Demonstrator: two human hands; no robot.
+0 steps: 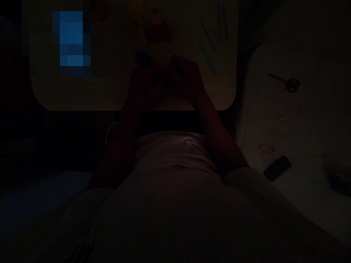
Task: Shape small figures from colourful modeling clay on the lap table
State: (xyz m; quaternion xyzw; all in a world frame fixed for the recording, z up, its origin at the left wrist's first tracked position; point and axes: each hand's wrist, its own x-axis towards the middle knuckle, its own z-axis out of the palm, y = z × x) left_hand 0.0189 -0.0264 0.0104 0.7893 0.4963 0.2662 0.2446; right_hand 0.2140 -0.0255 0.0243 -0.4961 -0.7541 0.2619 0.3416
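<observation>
The scene is very dark. My left hand and my right hand are close together over the near part of the wooden table. Fingers of both hands are curled in toward each other, and whatever lies between them is lost in shadow. Just beyond my left hand is a small dark lump. Farther off sits a red and pink thing of unclear kind, with a dim orange thing beside it. Right of my right hand lies a blue, slim tool.
More thin blue sticks lie at the table's right. A blurred-out blue glowing patch is at upper left. On a pale surface to the right are scissors, a clear reddish scrap and a dark rectangular object.
</observation>
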